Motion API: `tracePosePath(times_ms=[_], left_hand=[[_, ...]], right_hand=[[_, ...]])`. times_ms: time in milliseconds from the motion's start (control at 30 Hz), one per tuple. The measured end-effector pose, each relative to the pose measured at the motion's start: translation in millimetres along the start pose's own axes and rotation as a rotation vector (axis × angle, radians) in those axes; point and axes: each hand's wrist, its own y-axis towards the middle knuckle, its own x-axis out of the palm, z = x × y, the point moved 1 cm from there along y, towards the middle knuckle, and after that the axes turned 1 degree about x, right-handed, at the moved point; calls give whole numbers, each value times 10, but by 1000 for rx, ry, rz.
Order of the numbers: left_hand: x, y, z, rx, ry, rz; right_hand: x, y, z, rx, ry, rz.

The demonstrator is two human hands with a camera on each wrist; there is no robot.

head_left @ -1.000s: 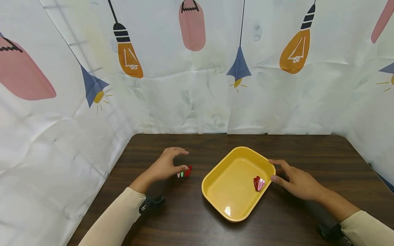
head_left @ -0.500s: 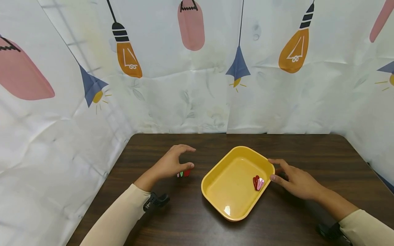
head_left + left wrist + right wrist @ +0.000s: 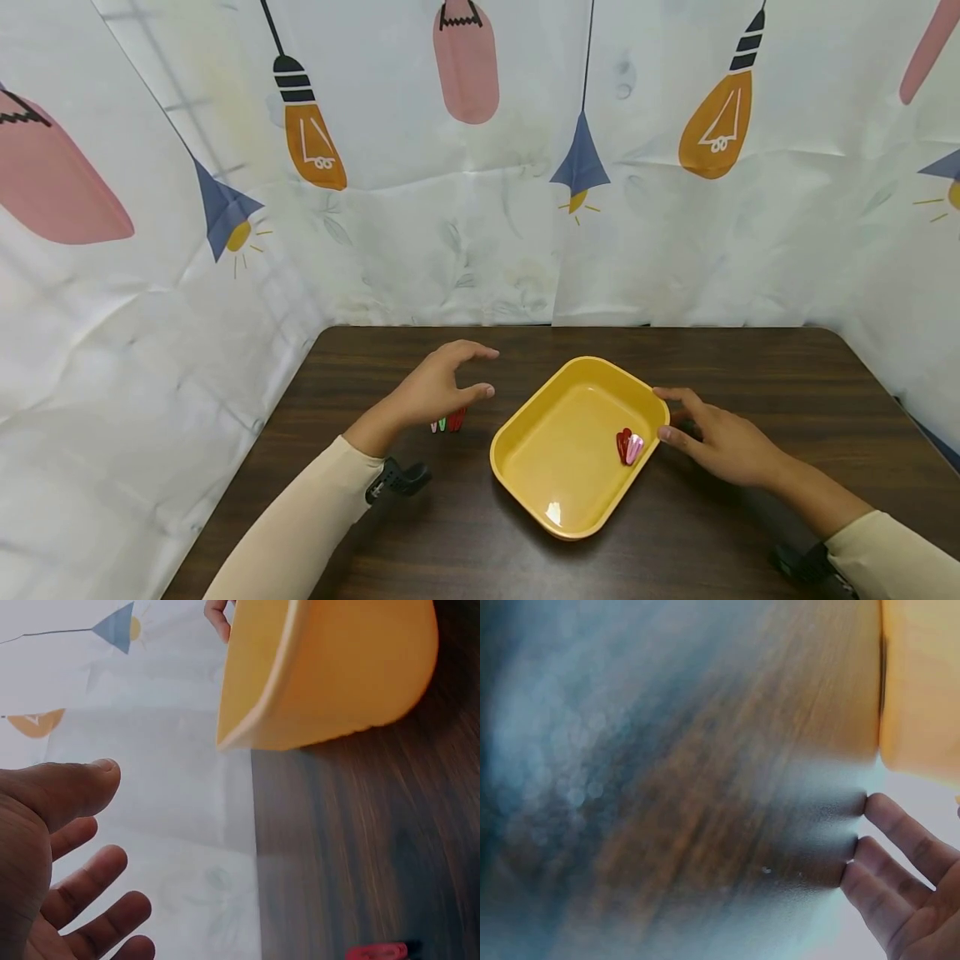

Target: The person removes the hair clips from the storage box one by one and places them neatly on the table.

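Observation:
My left hand [image 3: 427, 392] hovers over the table left of the yellow tray [image 3: 558, 454], thumb and fingers spread apart with nothing between them. Partly behind it lie several small hair clips: a red clip [image 3: 457, 418], a green clip [image 3: 442, 424] and a pink clip [image 3: 433, 427]. A red clip [image 3: 377, 951] also shows at the bottom of the left wrist view. Inside the tray, red clips [image 3: 622, 447] and a pink clip [image 3: 635, 449] lie together near the right side. My right hand [image 3: 723, 442] touches the tray's right corner, its other fingertips on the tabletop in the right wrist view.
The dark wooden table [image 3: 420, 542] meets a white curtain [image 3: 465, 242] printed with lamps along its back and left. Each wrist wears a black strap, such as the left strap [image 3: 393, 481].
My left hand has moved right and slightly away from me, from beside the clips toward the tray, staying empty. The right hand and the tray have stayed in place.

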Motion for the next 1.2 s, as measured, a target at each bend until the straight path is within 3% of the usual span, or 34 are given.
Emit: tracePosePath(times_ms=[633,1200], left_hand=[[191,215,322,127,-6,-52],[231,236,399,146,11,-74]], right_hand=[[-25,13,-10,-7,19,-14],[-49,18,-56,11,20,-18]])
